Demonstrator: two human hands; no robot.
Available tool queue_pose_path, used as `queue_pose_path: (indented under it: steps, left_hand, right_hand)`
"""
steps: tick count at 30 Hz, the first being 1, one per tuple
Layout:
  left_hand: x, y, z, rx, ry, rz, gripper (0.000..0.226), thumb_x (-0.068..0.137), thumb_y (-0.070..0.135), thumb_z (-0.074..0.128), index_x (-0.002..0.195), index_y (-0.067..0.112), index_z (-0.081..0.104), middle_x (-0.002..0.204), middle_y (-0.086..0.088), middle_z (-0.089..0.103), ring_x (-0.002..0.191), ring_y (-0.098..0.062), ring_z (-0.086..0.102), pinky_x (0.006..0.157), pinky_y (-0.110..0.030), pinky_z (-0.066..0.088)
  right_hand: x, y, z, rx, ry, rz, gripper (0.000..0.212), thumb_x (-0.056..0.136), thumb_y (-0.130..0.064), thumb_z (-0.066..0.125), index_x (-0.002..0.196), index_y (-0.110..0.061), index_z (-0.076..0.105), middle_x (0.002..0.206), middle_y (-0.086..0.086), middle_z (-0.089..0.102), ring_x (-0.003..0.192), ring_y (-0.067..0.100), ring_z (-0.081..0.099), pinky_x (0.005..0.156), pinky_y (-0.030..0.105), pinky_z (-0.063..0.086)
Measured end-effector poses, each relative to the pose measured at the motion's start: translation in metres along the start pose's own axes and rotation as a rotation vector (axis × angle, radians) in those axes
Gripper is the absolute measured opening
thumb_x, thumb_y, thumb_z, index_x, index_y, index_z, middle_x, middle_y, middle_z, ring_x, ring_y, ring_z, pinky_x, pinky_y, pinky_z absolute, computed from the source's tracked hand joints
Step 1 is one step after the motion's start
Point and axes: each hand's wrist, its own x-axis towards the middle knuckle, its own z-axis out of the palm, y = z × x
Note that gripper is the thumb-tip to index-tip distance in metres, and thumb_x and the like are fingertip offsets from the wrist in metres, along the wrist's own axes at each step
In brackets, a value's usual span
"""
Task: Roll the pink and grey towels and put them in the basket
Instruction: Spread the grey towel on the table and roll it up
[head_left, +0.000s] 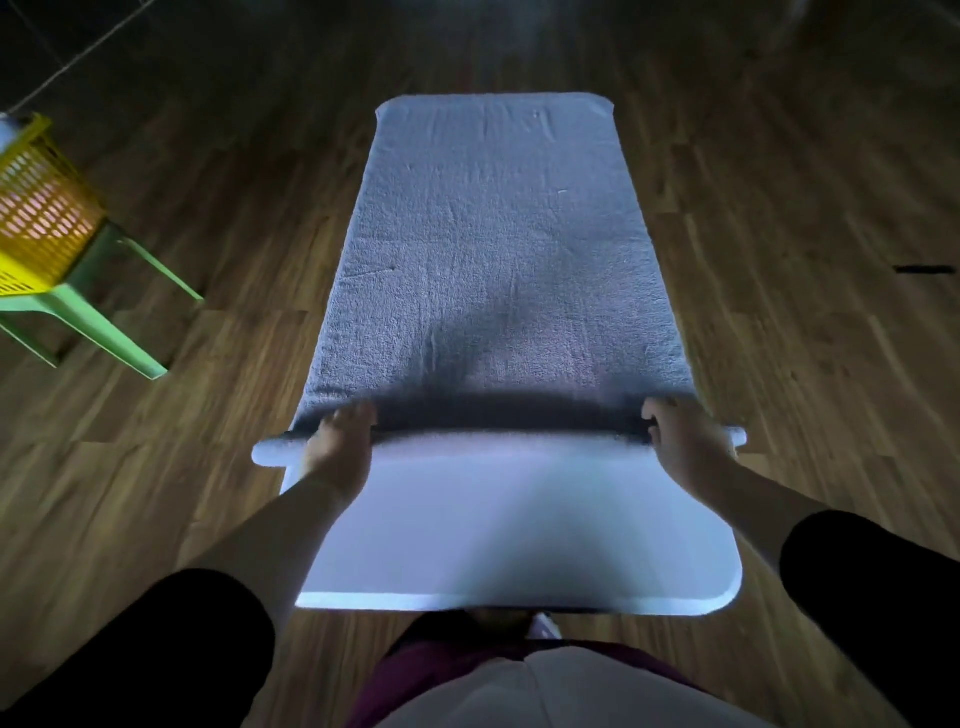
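A grey towel (493, 249) lies spread lengthwise over a narrow white table (519, 519). Its near edge is turned into a thin roll across the table's width. My left hand (340, 447) presses on the left end of that roll, fingers curled over it. My right hand (685, 441) grips the right end the same way. A yellow perforated basket (36, 208) stands at the far left on a green stool, with something pink showing through its holes.
The green plastic stool (104, 322) under the basket stands on a dark wooden floor (779, 260) that surrounds the table. A short dark mark (924, 269) lies on the floor at the right edge.
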Motion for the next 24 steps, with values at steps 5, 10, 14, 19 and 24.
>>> queue_pose_path:
  steps: [5, 10, 14, 19, 24]
  left_hand:
    - [-0.01, -0.001, 0.017, -0.024, 0.024, 0.233, 0.018, 0.083, 0.011, 0.063, 0.101, 0.012, 0.066, 0.102, -0.011, 0.064, 0.095, -0.035, 0.061, 0.081, -0.046, 0.052]
    - [-0.005, -0.009, 0.018, 0.129, -0.037, 0.261, 0.043, 0.082, 0.02, 0.069, 0.124, 0.019, 0.058, 0.121, -0.004, 0.061, 0.113, -0.029, 0.056, 0.097, -0.044, 0.042]
    - [0.011, -0.007, 0.01, 0.12, -0.103, 0.206, 0.034, 0.09, 0.018, 0.051, 0.124, 0.021, 0.054, 0.122, -0.003, 0.061, 0.113, -0.027, 0.056, 0.095, -0.041, 0.044]
    - [0.037, -0.007, -0.007, 0.111, -0.374, 0.165, 0.036, 0.097, 0.041, 0.045, 0.121, 0.016, 0.055, 0.121, -0.009, 0.064, 0.113, -0.03, 0.059, 0.093, -0.04, 0.047]
    - [0.041, -0.007, -0.013, 0.027, 0.033, 0.15, 0.027, 0.091, 0.019, 0.054, 0.117, 0.027, 0.057, 0.116, -0.002, 0.061, 0.104, -0.028, 0.06, 0.082, -0.042, 0.053]
  right_hand:
    - [-0.016, -0.014, 0.023, 0.146, -0.083, 0.061, 0.021, 0.071, 0.002, 0.062, 0.09, -0.008, 0.063, 0.101, 0.013, 0.055, 0.097, 0.034, 0.052, 0.08, 0.039, 0.047]
    - [-0.018, -0.024, 0.015, -0.201, -0.097, 0.045, 0.025, 0.083, -0.023, 0.063, 0.107, -0.023, 0.058, 0.106, -0.001, 0.06, 0.104, 0.025, 0.055, 0.079, 0.039, 0.047]
    - [0.0, -0.025, 0.005, -0.238, -0.195, 0.028, 0.016, 0.09, -0.026, 0.049, 0.105, -0.027, 0.055, 0.107, -0.005, 0.063, 0.107, 0.021, 0.058, 0.086, 0.039, 0.042]
    - [0.019, -0.017, -0.01, -0.132, -0.562, 0.04, 0.008, 0.091, -0.035, 0.043, 0.093, -0.032, 0.049, 0.098, -0.008, 0.061, 0.091, 0.018, 0.058, 0.077, 0.034, 0.047]
    - [0.027, -0.019, -0.001, 0.056, 0.008, 0.148, 0.029, 0.086, -0.009, 0.053, 0.108, -0.026, 0.06, 0.116, 0.002, 0.056, 0.11, 0.028, 0.053, 0.091, 0.045, 0.048]
